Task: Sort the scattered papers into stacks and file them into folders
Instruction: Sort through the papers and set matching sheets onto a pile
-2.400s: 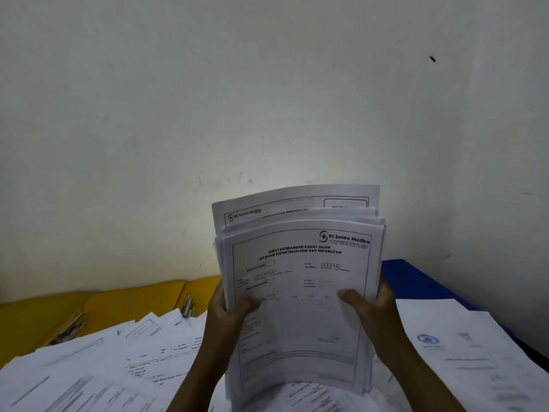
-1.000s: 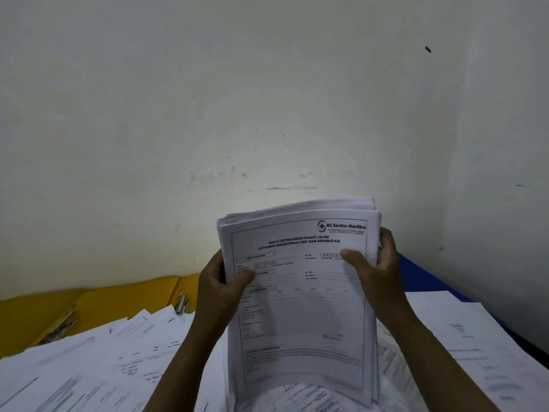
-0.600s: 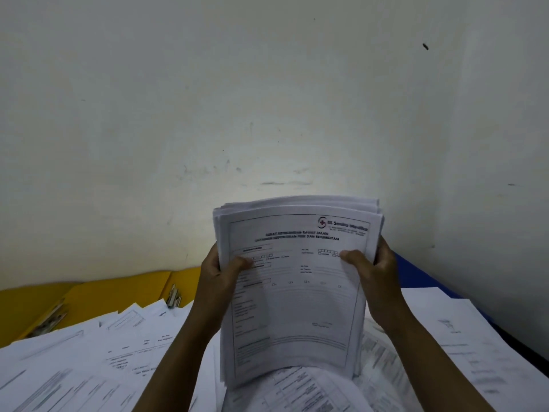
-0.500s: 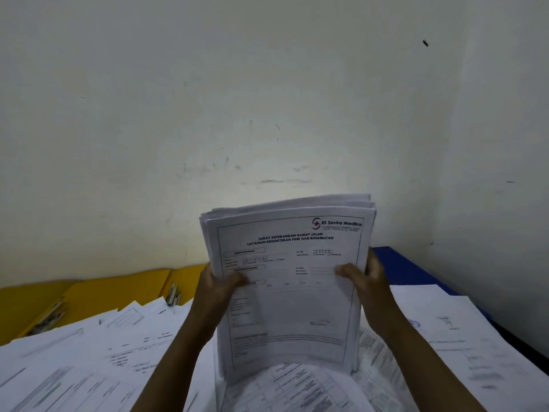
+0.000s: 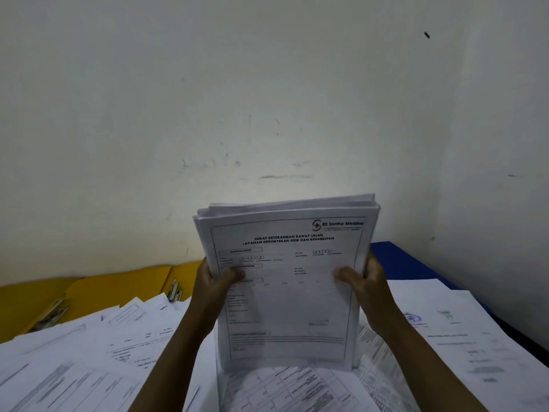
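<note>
Loose papers point(image 5: 98, 361): white printed forms, scattered and overlapping across the near surface.
Stack point(image 5: 286, 292): thick sheaf of white forms held upright at centre, bottom edge apparently resting on the loose papers; top edges slightly uneven; front sheet headed "SURAT KETERANGAN RAWAT JALAN", logo "RS Sentra Medika" top right.
Left hand point(image 5: 212, 282): grips the stack's left edge, thumb on the front sheet.
Right hand point(image 5: 364, 282): grips the right edge, thumb in front, fingers behind.
Yellow folders point(image 5: 118, 289): lying open behind the papers, metal clips showing.
Blue folder point(image 5: 398, 260): far right, against the wall point(image 5: 267, 99).
</note>
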